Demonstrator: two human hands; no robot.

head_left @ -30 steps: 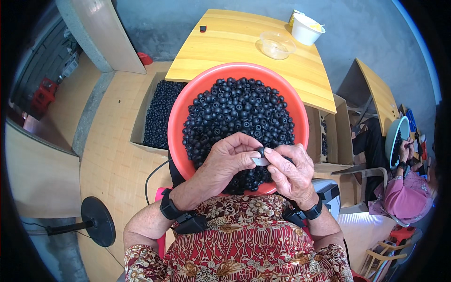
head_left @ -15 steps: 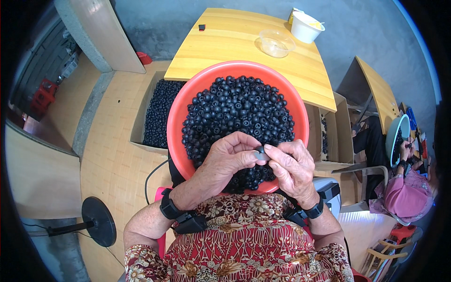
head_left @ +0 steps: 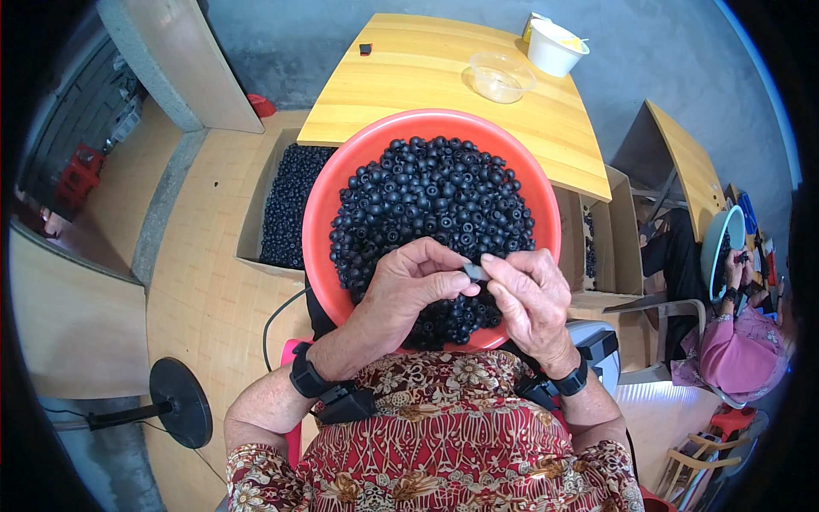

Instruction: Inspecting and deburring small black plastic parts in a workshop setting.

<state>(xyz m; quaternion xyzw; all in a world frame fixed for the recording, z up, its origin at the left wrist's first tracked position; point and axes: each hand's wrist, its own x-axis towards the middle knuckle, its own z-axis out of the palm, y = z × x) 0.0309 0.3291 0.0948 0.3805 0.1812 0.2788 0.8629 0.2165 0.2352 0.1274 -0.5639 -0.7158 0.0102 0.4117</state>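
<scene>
Over the near side of a red basin (head_left: 317, 213), my two hands meet fingertip to fingertip. A small flat grey piece (head_left: 476, 271) shows between them, its right end pinched by the thumb and forefinger of my right hand (head_left: 536, 299). Its left end touches the closed fingertips of my left hand (head_left: 414, 282); what else these hold is too hidden to tell. Many small round black pieces (head_left: 426, 200) with holes in them, hollow like caps or rings, fill the basin. Both wrists wear black bands with small boxes.
A yellow wooden table (head_left: 409, 68) behind the basin bears a clear bowl (head_left: 503, 78) and a white tub (head_left: 556, 49). Left of the basin stands a carton of black pieces (head_left: 294, 205); another carton (head_left: 618, 239) is at right. A person in pink (head_left: 742, 354) works by a light-blue basin (head_left: 719, 247).
My fingertips have shifted slightly. The round black piece seen at them half a second ago no longer shows there, and more of the grey piece is bare.
</scene>
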